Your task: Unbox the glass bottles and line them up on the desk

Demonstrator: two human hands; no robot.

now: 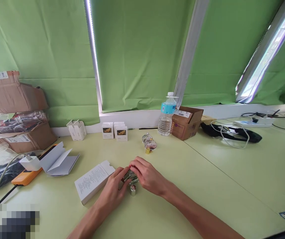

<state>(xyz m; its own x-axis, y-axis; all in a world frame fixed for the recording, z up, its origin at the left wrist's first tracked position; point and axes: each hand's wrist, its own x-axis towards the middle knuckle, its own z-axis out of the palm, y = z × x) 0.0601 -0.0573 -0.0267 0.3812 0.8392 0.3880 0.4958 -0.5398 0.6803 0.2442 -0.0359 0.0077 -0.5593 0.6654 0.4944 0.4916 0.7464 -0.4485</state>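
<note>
Between my two hands, low over the table, is a small shiny glass bottle, mostly covered by fingers. My left hand is closed around its left side. The fingertips of my right hand are pinched together at its top; exactly what they grip there is hidden. Just below the bottle a silver cap stands on the table. Left of my left hand lies a long white box with fine print. Farther back, a few clear glass ornate bottles sit beside a gold cap.
Several small white boxes stand near the wall. A water bottle is beside a cardboard box. To the left are a folded white card, an orange power strip and stacked cartons. A black strap lies right.
</note>
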